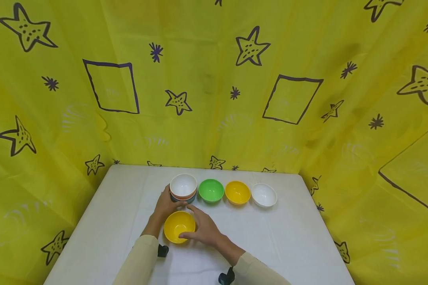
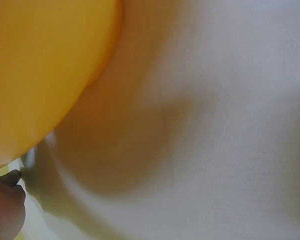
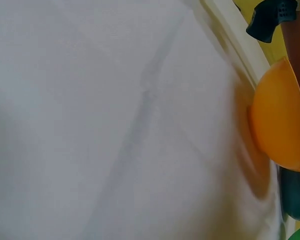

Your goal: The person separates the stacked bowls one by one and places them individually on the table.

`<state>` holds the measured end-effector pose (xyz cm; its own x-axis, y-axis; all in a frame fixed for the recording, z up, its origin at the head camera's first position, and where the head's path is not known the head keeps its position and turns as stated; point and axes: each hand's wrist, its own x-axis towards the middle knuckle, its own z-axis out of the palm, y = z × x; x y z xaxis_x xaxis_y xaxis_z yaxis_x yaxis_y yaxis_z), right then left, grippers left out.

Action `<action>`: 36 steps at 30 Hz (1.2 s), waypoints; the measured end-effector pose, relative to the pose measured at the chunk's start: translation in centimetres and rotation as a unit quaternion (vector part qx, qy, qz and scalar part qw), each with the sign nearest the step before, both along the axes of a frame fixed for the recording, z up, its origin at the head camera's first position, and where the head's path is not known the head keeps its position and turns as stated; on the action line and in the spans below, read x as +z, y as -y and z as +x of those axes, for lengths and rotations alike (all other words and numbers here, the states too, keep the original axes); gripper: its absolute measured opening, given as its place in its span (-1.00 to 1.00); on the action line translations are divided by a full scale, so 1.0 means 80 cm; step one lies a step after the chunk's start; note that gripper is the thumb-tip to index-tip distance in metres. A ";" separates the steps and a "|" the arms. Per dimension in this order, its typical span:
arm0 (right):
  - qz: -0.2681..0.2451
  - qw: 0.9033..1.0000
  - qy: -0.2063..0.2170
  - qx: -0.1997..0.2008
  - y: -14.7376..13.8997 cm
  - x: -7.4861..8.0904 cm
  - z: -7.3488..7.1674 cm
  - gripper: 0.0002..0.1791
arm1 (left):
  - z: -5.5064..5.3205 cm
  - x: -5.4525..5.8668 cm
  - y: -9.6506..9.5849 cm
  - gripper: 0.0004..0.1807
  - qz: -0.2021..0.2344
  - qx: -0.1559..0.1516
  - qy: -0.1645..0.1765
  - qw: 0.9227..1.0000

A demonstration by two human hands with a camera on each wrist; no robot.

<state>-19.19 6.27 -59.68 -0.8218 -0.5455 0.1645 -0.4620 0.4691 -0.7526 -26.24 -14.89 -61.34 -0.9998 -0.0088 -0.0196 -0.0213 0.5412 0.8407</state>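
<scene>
My left hand (image 1: 165, 204) grips a stack of bowls at the back left of the table, fingers along its left side and thumb across the front. The stack has a white bowl (image 1: 183, 184) on top, then an orange bowl (image 1: 186, 196) and a blue bowl (image 1: 190, 201) below. Just in front of it, a yellow bowl (image 1: 173, 226) is held by my right hand (image 1: 206, 228), its thumb over the rim and its other fingers around the far right side. Both wrist views show the yellow bowl (image 2: 40, 65) casting a shadow on the cloth; part of a hand shows at the left wrist view's corner.
A green bowl (image 1: 211, 190), another yellow bowl (image 1: 237, 192) and a white bowl (image 1: 264, 195) stand in a row right of the stack. White cloth covers the table (image 1: 289, 237). A yellow patterned curtain (image 1: 207, 134) hangs around its back and sides.
</scene>
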 end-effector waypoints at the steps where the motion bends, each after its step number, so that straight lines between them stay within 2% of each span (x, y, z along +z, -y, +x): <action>1: -0.010 1.000 -0.011 -0.006 0.000 0.002 -0.002 0.11 | 0.000 0.000 0.000 0.11 -0.001 -0.002 -0.003 1.000; 4: -0.038 0.998 -0.047 -0.021 -0.001 0.013 -0.011 0.02 | 0.001 0.000 0.000 0.12 -0.001 -0.007 -0.014 1.000; 7: -0.039 0.995 -0.072 -0.049 0.001 0.024 -0.024 -0.02 | 0.001 0.000 0.001 0.13 -0.001 -0.012 -0.021 1.000; 12: -0.021 0.992 -0.082 -0.097 0.013 0.043 -0.049 0.01 | 0.001 0.000 0.005 0.11 -0.002 -0.017 -0.019 1.000; 16: -0.008 0.989 -0.090 -0.115 0.025 0.054 -0.068 0.03 | -0.001 -0.001 0.006 0.10 -0.004 -0.019 -0.016 1.000; 19: 0.010 0.988 -0.082 -0.133 0.034 0.057 -0.079 0.05 | -0.002 -0.002 0.006 0.11 -0.001 -0.020 -0.020 1.000; 24: 0.084 0.982 -0.048 -0.162 0.046 0.059 -0.093 0.24 | 0.002 -0.005 0.005 0.12 0.009 -0.021 -0.020 1.000; 30: 0.194 0.967 -0.032 -0.159 0.055 0.058 -0.111 0.37 | 0.004 -0.006 0.006 0.09 0.007 -0.019 -0.030 0.999; 36: 0.222 0.961 -0.034 -0.161 0.057 0.061 -0.124 0.35 | -0.001 -0.004 0.009 0.10 0.006 -0.020 -0.042 0.999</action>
